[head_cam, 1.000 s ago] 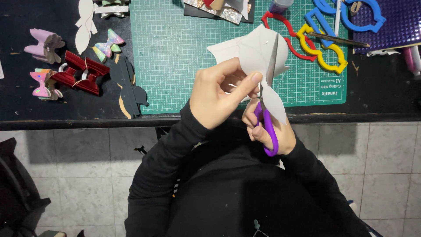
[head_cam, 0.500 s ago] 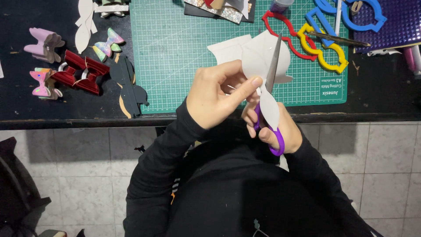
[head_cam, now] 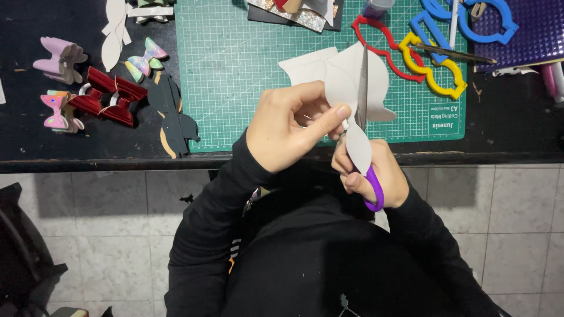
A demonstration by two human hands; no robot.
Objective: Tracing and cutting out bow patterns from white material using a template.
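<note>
My left hand (head_cam: 291,132) pinches a pale cream sheet of material (head_cam: 346,82), holding it up over the near edge of the green cutting mat (head_cam: 235,70). My right hand (head_cam: 376,173) grips purple-handled scissors (head_cam: 371,182); their blade (head_cam: 363,88) points away from me and runs up through the sheet. A long curved strip of the sheet hangs down over my right fingers. Both arms are in black sleeves.
Finished bows lie on the black table at left: pink (head_cam: 59,58), red (head_cam: 108,97), iridescent (head_cam: 144,58), plus black cut shapes (head_cam: 173,114). Red (head_cam: 382,44), yellow (head_cam: 435,73) and blue (head_cam: 470,20) outline templates sit at the mat's far right. Tiled floor below.
The sheet has turned in my left hand and shifted slightly, and the scissors' blade has moved further up into it. A longer cut strip now hangs over my right hand.
</note>
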